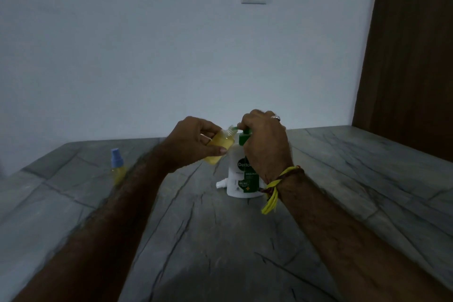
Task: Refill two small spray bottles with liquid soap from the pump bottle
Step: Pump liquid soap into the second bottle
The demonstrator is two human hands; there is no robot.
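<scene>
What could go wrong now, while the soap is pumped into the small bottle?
1. The left hand holds the open spray bottle tilted at the pump bottle nozzle; soap may miss its narrow neck.
2. The right hand pressing down could tip the pump bottle.

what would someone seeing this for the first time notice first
Most striking are the two hands meeting at the centre of the grey stone-patterned counter: the left hand holds an uncapped small yellow spray bottle tilted with its neck at the green spout, while the right hand rests on top of the white pump bottle with a green label. Left of them stands a second small yellow spray bottle with a blue cap.
</scene>
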